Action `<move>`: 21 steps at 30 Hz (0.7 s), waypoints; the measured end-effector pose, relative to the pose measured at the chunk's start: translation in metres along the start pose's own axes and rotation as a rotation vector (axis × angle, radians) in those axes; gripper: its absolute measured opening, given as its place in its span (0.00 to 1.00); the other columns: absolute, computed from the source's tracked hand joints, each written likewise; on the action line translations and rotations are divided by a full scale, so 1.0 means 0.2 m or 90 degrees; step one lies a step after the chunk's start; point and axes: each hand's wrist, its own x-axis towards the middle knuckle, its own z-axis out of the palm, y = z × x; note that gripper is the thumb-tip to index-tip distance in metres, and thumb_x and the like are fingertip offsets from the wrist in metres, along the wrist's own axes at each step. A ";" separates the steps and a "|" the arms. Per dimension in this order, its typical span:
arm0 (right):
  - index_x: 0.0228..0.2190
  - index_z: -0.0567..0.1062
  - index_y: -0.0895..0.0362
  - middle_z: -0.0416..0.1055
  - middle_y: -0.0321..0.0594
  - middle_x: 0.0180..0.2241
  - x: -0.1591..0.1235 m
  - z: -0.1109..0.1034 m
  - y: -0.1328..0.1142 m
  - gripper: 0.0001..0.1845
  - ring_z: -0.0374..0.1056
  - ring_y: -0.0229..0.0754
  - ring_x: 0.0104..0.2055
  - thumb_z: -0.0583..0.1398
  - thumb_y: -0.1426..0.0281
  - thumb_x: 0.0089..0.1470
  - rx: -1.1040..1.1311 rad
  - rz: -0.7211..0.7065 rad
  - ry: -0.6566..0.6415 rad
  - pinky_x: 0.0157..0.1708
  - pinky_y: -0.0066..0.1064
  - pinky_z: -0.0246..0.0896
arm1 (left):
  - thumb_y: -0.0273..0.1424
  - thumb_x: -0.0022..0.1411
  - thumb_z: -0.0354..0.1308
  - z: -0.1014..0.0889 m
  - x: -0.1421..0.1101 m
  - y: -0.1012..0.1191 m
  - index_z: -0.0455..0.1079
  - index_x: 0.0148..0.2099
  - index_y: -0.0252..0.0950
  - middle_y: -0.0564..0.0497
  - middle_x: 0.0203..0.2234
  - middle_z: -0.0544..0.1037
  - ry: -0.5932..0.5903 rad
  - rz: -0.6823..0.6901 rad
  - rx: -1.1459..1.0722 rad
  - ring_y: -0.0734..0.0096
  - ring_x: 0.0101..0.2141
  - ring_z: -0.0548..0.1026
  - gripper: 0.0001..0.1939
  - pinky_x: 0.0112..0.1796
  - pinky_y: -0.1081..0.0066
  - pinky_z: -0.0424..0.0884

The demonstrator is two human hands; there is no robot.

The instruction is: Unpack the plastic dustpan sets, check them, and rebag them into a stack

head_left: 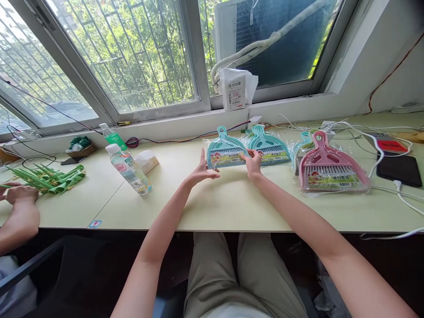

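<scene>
A turquoise dustpan and brush set (222,145) in clear wrapping lies at the back of the table, with a printed label across its bristles. My left hand (199,171) is at its left edge, thumb and fingers spread apart. The fingers of my right hand (253,163) are closed on its lower right corner. Just right of it, a second turquoise dustpan set (269,145) lies close by, partly behind my right hand. Farther right, a pink dustpan set (333,165), also wrapped, rests over other sets that are mostly hidden.
Left of my arms stand a clear bottle (129,170), a green-labelled bottle (112,137) and a tissue pack (145,161). At far left, another person's hand (21,194) is by green stalks (53,179). A black phone (399,168) and white cables lie right. A white package (236,90) stands on the sill.
</scene>
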 end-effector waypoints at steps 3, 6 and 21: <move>0.36 0.71 0.55 0.74 0.46 0.42 0.02 -0.01 0.01 0.19 0.70 0.48 0.46 0.67 0.62 0.40 0.000 -0.013 0.003 0.47 0.42 0.66 | 0.29 0.51 0.69 0.02 0.03 -0.03 0.13 0.70 0.49 0.40 0.55 0.72 0.074 -0.019 0.027 0.70 0.35 0.79 0.68 0.28 0.75 0.73; 0.35 0.71 0.55 0.74 0.45 0.42 -0.01 0.00 -0.04 0.17 0.71 0.47 0.44 0.65 0.62 0.42 -0.035 -0.025 -0.044 0.44 0.40 0.66 | 0.33 0.60 0.61 0.02 0.10 -0.09 0.39 0.72 0.40 0.42 0.47 0.77 0.190 -0.077 0.072 0.76 0.23 0.77 0.45 0.21 0.79 0.66; 0.43 0.71 0.52 0.66 0.48 0.52 -0.01 -0.08 -0.19 0.16 0.61 0.49 0.58 0.49 0.73 0.57 -0.221 -0.313 0.059 0.52 0.44 0.62 | 0.36 0.68 0.52 -0.07 0.59 -0.11 0.66 0.53 0.33 0.39 0.42 0.77 0.373 -0.096 0.434 0.64 0.34 0.79 0.16 0.36 0.69 0.70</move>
